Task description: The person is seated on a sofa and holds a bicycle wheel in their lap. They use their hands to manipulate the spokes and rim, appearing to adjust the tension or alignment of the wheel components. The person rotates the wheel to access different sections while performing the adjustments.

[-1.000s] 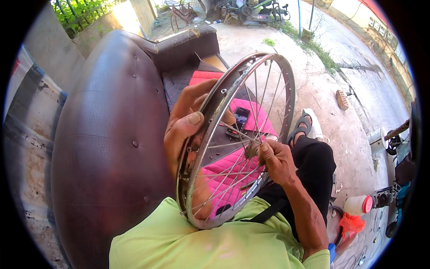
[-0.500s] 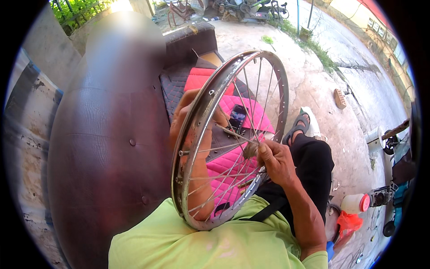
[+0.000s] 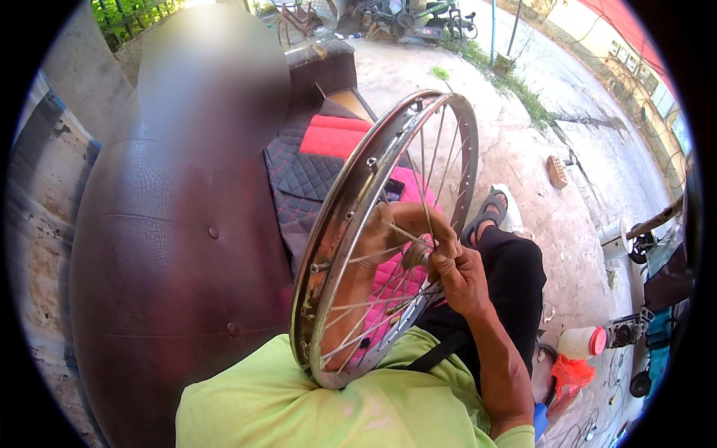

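A bare bicycle wheel rim (image 3: 331, 231) stands upright and tilted against my green shirt, laced with several thin metal spokes to the hub (image 3: 416, 255). My left hand (image 3: 411, 219) reaches between the spokes from behind the rim, fingers curled over near the hub around a spoke (image 3: 398, 231). Just right of the hub, my right hand (image 3: 463, 280) is closed, with its thumb and forefinger pinching at the spoke's hub end. The fingertips of both hands almost meet there. What lies between the pinched fingers is mostly hidden.
Behind the wheel, a phone (image 3: 393, 190) lies on pink quilted padding (image 3: 409, 179). A brown padded sofa (image 3: 179, 299) fills the left side. Rightward on the ground are a brick (image 3: 556, 172), a white tub with a red lid (image 3: 581, 343) and a red plastic bag (image 3: 573, 373).
My left hand has moved from the spoke's middle toward the hub, close to my right fingers. The wheel has turned and shifted slightly; its rim now covers more of the phone.
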A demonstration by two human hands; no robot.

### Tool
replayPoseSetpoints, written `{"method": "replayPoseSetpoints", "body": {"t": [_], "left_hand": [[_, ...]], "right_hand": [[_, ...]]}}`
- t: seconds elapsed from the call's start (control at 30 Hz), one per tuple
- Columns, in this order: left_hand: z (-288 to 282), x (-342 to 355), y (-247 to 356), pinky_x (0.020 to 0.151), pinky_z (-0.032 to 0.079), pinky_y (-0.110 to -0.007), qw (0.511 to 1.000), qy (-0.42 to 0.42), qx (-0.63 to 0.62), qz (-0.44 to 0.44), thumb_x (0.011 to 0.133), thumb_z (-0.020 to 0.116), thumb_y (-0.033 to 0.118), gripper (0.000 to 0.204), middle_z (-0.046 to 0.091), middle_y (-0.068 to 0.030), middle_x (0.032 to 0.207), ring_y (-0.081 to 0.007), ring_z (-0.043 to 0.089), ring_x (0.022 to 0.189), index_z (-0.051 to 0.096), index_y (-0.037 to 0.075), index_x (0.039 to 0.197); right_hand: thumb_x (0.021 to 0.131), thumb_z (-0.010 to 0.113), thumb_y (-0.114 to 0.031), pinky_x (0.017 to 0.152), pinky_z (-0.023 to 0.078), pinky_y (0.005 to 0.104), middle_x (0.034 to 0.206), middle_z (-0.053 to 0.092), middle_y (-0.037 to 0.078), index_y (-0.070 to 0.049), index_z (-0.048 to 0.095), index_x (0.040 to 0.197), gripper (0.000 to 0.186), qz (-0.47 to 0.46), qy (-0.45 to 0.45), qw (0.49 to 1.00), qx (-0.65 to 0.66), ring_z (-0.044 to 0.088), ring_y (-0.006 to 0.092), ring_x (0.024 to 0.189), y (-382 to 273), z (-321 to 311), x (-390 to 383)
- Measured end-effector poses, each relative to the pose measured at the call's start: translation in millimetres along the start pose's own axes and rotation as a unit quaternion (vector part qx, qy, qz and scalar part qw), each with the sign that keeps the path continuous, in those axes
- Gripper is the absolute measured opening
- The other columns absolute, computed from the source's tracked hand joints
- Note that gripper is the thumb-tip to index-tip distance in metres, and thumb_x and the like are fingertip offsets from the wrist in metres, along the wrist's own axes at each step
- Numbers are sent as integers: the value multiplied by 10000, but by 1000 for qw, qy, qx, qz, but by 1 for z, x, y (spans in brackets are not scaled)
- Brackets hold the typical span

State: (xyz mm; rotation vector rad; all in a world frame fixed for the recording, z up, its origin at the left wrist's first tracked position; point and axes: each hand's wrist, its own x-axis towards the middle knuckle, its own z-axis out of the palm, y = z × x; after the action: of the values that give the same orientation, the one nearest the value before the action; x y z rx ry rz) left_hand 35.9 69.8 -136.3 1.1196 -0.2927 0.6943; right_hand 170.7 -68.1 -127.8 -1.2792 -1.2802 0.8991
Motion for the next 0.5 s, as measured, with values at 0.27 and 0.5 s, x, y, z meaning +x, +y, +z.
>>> {"method": "replayPoseSetpoints", "body": {"t": [0.27,0.5], "left_hand": [[13,4,1,812,518,-473,999,32,16,-18,836,182,902,990,660,-190,775,-351,669,785,596,3,838],[22,7,-2,797,529,-455,998,33,-15,-47,818,158,916,1034,661,-210,772,-337,680,778,612,-11,869]], "right_hand": [[975,668,-345,717,485,294,879,655,65,28,673,999,374,-41,-1,998,-43,595,129,800,-2,-9,3],[941,639,-472,937,468,371,1162,617,182,27,575,1270,601,-43,61,986,-150,611,270,1064,14,-19,-23]]}}
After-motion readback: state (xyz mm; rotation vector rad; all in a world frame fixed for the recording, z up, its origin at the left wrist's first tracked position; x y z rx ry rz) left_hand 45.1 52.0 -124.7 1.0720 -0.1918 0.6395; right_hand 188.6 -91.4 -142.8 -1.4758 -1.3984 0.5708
